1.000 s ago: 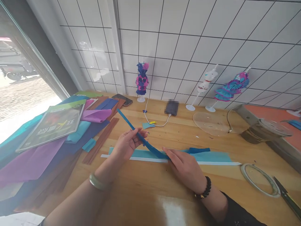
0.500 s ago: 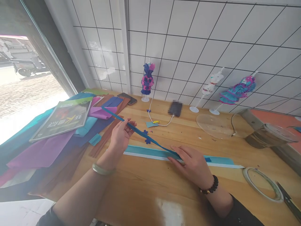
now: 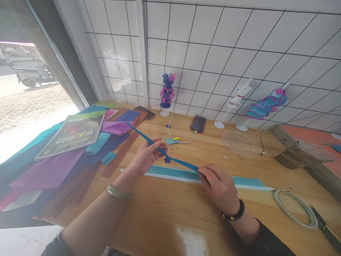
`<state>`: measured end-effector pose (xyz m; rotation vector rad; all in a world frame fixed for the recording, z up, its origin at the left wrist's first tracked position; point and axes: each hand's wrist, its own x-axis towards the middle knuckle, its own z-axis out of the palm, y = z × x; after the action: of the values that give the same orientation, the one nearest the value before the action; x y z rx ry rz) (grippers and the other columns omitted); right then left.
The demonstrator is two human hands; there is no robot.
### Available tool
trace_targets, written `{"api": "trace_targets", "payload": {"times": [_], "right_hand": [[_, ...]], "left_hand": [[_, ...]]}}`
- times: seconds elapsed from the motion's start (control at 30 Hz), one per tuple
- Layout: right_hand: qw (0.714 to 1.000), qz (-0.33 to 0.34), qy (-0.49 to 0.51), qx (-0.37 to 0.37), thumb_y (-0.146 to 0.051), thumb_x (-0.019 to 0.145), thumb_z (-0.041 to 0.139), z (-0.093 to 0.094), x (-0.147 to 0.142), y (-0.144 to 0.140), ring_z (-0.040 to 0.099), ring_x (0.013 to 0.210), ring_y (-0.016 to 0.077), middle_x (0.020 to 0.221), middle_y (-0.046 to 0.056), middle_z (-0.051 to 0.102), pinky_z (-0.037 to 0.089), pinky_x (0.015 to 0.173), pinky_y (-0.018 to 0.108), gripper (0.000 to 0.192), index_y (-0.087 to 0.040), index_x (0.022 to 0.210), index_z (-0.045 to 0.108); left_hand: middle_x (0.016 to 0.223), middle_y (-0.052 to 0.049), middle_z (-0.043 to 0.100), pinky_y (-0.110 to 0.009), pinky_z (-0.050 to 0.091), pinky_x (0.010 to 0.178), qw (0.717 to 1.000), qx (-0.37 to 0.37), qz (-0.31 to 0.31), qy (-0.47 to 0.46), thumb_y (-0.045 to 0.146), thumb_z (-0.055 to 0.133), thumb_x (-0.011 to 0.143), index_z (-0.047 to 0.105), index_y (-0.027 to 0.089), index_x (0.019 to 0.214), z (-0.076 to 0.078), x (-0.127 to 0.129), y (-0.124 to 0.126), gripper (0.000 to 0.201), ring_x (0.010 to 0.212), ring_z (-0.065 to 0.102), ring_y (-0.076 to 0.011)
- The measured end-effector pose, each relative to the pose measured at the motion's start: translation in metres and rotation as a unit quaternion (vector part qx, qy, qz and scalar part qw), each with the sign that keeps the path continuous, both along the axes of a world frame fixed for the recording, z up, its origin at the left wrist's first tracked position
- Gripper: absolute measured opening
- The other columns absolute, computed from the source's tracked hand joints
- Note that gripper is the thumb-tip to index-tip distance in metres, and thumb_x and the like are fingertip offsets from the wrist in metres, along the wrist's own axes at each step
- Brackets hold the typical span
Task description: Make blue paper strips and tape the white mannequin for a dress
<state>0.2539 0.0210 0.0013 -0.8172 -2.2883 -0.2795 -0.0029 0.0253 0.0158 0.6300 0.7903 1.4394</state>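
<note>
Blue paper strip (image 3: 160,149), narrow, taut, slanting.

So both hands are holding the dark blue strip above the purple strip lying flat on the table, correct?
Not quite. In the head view, the left hand and right hand do hold the dark blue strip, but the flat strip on the table is light blue, not purple.

paper sheets (image 3: 48,170) left | phone (image 3: 144,112) by wall | tape ring (image 3: 295,209) right | three dress figures (image 3: 167,93)
</note>
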Motion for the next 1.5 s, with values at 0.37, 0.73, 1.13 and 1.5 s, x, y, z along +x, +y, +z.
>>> {"api": "trace_targets", "payload": {"times": [0.37, 0.73, 1.13, 1.5], "right_hand": [[0.998, -0.022, 0.046, 0.026, -0.008, 0.078, 0.051, 0.001, 0.002, 0.000, 0.057, 0.070, 0.0148, 0.077, 0.006, 0.061, 0.047, 0.061, 0.025, 0.012, -0.018, 0.083, 0.055], [0.999, -0.014, 0.033, -0.019, -0.008, 0.077, 0.047, -0.004, 0.002, 0.002, 0.061, 0.089, 0.0194, 0.093, 0.010, 0.065, 0.050, 0.074, 0.034, 0.014, -0.019, 0.084, 0.053], [0.999, -0.025, 0.025, -0.034, 0.000, 0.069, 0.040, -0.003, 0.002, 0.002, 0.062, 0.089, 0.0201, 0.093, 0.010, 0.067, 0.051, 0.075, 0.035, 0.027, -0.019, 0.084, 0.051], [0.998, -0.022, 0.030, -0.057, -0.003, 0.071, 0.041, -0.005, 0.003, 0.003, 0.062, 0.089, 0.0190, 0.092, 0.008, 0.066, 0.050, 0.075, 0.034, 0.021, -0.020, 0.079, 0.049]], "left_hand": [[0.079, -0.005, 0.067, -0.037, 0.050, 0.078, 0.999, 0.026, -0.024, 0.014, 0.018, 0.070, 0.067, 0.063, 0.014, 0.081, -0.006, 0.005, -0.001, 0.016, 0.084, 0.063, -0.0203], [0.088, -0.005, 0.066, -0.032, 0.049, 0.081, 0.998, 0.055, 0.038, -0.005, 0.018, 0.067, 0.071, 0.063, 0.016, 0.090, -0.003, 0.002, 0.002, 0.020, 0.088, 0.062, -0.0175], [0.100, -0.011, 0.064, -0.040, 0.048, 0.079, 0.976, -0.010, -0.174, 0.133, 0.021, 0.071, 0.068, 0.053, 0.018, 0.112, -0.009, 0.015, -0.011, 0.048, 0.094, 0.061, -0.0256], [0.088, -0.010, 0.067, -0.031, 0.052, 0.064, 0.981, -0.017, -0.003, 0.192, 0.041, 0.061, 0.074, 0.062, 0.013, 0.093, -0.009, 0.011, -0.004, 0.034, 0.075, 0.064, -0.0197]]}}
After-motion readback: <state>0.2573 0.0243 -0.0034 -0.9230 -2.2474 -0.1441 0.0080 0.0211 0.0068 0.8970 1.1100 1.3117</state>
